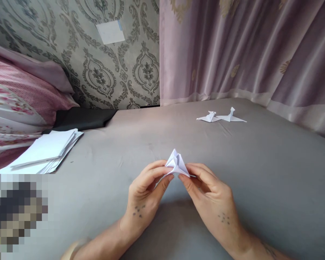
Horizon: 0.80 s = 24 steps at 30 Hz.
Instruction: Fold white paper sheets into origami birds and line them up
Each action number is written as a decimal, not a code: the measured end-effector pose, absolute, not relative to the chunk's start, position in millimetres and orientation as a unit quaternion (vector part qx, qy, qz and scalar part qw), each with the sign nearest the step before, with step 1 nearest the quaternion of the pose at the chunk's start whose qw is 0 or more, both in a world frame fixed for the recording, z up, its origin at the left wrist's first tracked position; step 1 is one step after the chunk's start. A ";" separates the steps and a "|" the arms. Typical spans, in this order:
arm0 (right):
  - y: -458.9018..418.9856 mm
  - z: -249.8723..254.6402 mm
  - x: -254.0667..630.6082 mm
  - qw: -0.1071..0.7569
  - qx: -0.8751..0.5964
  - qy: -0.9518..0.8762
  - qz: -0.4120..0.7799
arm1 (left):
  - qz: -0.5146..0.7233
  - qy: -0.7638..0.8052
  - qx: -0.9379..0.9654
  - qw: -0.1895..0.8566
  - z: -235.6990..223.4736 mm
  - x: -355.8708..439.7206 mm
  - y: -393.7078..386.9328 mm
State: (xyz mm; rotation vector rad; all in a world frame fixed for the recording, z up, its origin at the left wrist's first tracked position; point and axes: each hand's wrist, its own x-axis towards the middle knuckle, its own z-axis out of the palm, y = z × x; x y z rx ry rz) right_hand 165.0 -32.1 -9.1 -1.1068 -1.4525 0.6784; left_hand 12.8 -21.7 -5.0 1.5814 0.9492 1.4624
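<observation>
Our grip is a pinch from both sides: the left hand (144, 187) and the right hand (216, 191) are each closed on a small folded paper (176, 162), thumbs at its lower corners and fingers at its sides. From here, we judge, a fold could tear or crease askew if the two hands pulled unevenly, and the layers could spring open if either thumb eased off too soon. The paper sits between the fingertips, its point rising above them, with a gap between the thumbs below it. Under our wrists spreads a grey cloth (141, 137). Well beyond the grip, toward the curtain (219, 47), stand two folded paper shapes (231, 117), close enough that their low tips seem to meet. Off to our left lies a stack of white sheets (46, 148), just beside a black flat thing (83, 119).
</observation>
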 end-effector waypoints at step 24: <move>-29.9 -4.0 177.6 0.521 -0.439 -0.701 0.208 | 0.535 0.321 0.721 0.303 -4.4 -3.2 -19.6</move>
